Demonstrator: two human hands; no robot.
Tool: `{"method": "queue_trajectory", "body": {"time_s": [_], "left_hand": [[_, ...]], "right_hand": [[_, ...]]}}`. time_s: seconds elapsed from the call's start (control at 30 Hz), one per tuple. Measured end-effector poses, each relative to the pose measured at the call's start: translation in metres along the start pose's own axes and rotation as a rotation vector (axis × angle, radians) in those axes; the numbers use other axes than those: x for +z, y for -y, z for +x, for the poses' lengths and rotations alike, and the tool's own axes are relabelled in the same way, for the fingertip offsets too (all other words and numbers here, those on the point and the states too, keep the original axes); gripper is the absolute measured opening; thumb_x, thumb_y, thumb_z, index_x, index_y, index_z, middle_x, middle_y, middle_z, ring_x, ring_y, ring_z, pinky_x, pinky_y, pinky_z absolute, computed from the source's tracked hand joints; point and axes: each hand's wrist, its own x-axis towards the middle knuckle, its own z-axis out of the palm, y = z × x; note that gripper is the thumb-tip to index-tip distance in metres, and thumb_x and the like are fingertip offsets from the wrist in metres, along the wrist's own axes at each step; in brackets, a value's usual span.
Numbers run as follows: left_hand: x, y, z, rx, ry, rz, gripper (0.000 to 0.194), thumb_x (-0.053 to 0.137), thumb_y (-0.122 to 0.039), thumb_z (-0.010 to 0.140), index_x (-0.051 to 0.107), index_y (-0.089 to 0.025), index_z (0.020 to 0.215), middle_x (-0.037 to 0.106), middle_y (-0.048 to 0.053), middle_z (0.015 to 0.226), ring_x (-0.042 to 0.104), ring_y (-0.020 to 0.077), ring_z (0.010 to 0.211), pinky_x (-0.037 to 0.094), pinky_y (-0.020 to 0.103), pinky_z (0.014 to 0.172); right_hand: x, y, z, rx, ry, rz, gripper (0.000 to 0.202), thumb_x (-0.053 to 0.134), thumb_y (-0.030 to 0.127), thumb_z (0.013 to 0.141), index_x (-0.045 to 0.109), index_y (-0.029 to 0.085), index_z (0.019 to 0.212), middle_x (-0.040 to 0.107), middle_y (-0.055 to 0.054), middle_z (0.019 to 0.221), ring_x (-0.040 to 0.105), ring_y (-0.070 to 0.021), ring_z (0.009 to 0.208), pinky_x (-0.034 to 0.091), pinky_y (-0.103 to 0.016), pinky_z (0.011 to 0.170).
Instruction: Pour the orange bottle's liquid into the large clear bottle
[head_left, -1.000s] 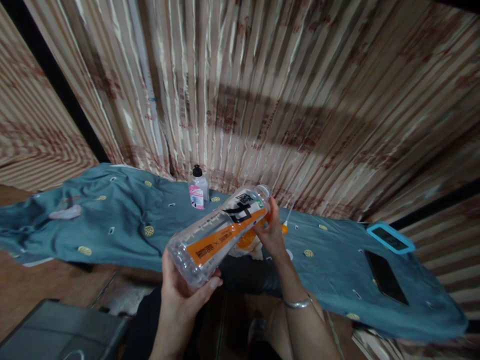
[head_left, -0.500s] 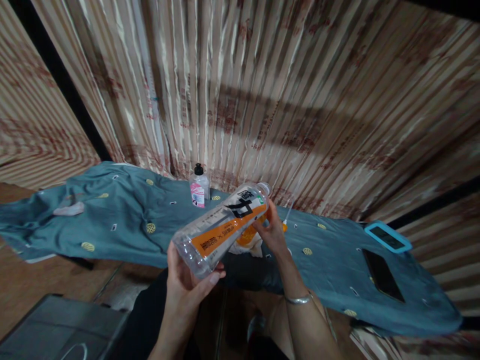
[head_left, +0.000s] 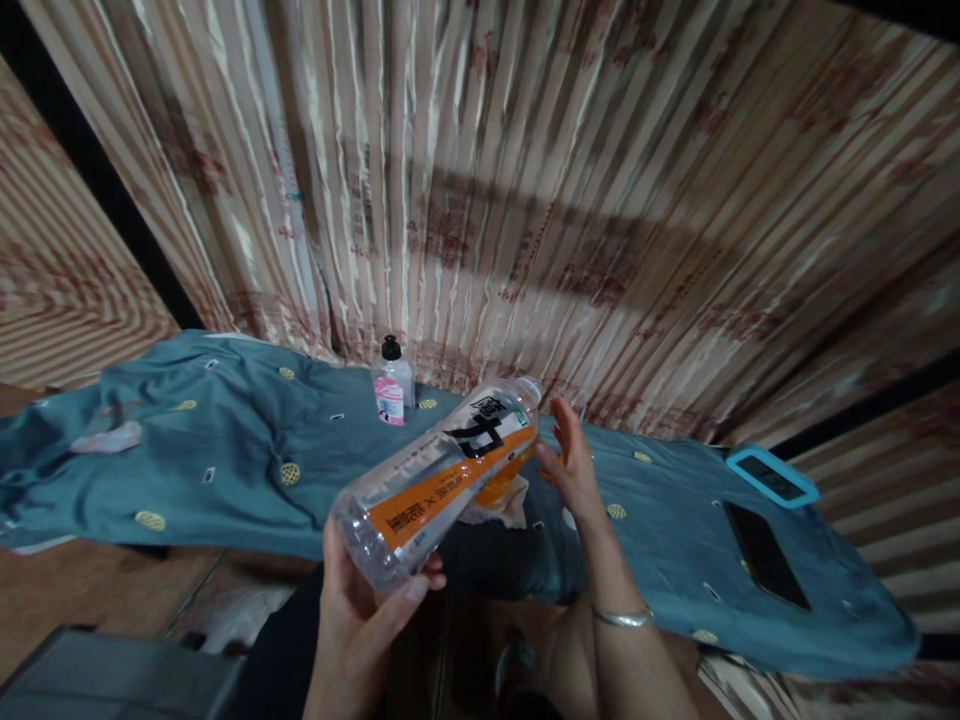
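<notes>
A clear plastic bottle [head_left: 442,480] with an orange and white label lies tilted in the air, its neck up to the right. My left hand [head_left: 371,610] is wrapped round its base. Just right of the neck, my right hand [head_left: 574,465] has its fingers apart, holding nothing. Behind the bottle, an orange object [head_left: 496,488] rests on a white cloth [head_left: 512,508], both partly hidden. A small clear bottle [head_left: 393,385] with a black cap and pink label stands farther back on the teal cloth [head_left: 247,490].
On the right lie a black phone [head_left: 766,556] and a blue-framed device [head_left: 773,475]. A pale item [head_left: 109,438] lies on the left. A striped curtain [head_left: 465,200] hangs behind. A grey box [head_left: 120,675] is at lower left.
My right hand has let go of the bottle's neck and moved slightly right, its fingers opening. My left hand and the bottle have shifted a little left and down in view.
</notes>
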Motion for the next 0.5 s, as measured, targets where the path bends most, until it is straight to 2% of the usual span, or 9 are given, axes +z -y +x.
{"method": "queue_trajectory", "body": {"time_s": [0.13,0.3,0.4,0.5], "left_hand": [[-0.0004,-0.0014,0.0003,-0.031,-0.05,0.001,0.099,0.106,-0.04,0.051,0.056,-0.019,0.133,0.075,0.004,0.088,0.071,0.02,0.071,0.062,0.024,0.061],[0.0012,-0.0032,-0.0004,-0.017,-0.064,0.021,0.098,0.106,-0.043,0.05,0.054,-0.022,0.13,0.075,0.003,0.084,0.07,0.0191,0.067,0.063,0.023,0.061],[0.0005,-0.0025,0.0006,-0.021,-0.052,0.041,0.091,0.106,-0.043,0.051,0.055,-0.023,0.124,0.075,0.003,0.086,0.07,0.0193,0.067,0.063,0.024,0.061],[-0.0005,-0.0016,0.0018,-0.019,-0.043,0.042,0.089,0.105,-0.041,0.052,0.056,-0.023,0.124,0.075,0.004,0.088,0.071,0.0204,0.069,0.064,0.026,0.061]], "right_hand": [[-0.0023,-0.0013,0.0016,0.024,-0.109,0.036,0.085,0.076,0.072,0.084,0.055,0.026,0.152,0.057,-0.016,0.16,0.054,-0.0361,0.149,0.041,-0.061,0.124],[0.0031,-0.0065,0.0049,0.075,-0.251,-0.002,0.06,0.076,0.068,0.083,0.076,0.021,0.12,0.081,-0.015,0.118,0.076,-0.0321,0.11,0.06,-0.05,0.099],[0.0039,-0.0078,0.0057,0.117,-0.3,-0.062,0.052,0.071,0.068,0.084,0.08,0.02,0.103,0.082,-0.01,0.091,0.074,-0.0258,0.079,0.061,-0.04,0.073],[0.0038,-0.0044,0.0056,0.166,-0.305,-0.057,0.05,0.069,0.066,0.083,0.081,0.019,0.096,0.074,-0.003,0.07,0.057,-0.0175,0.055,0.049,-0.03,0.05]]}}
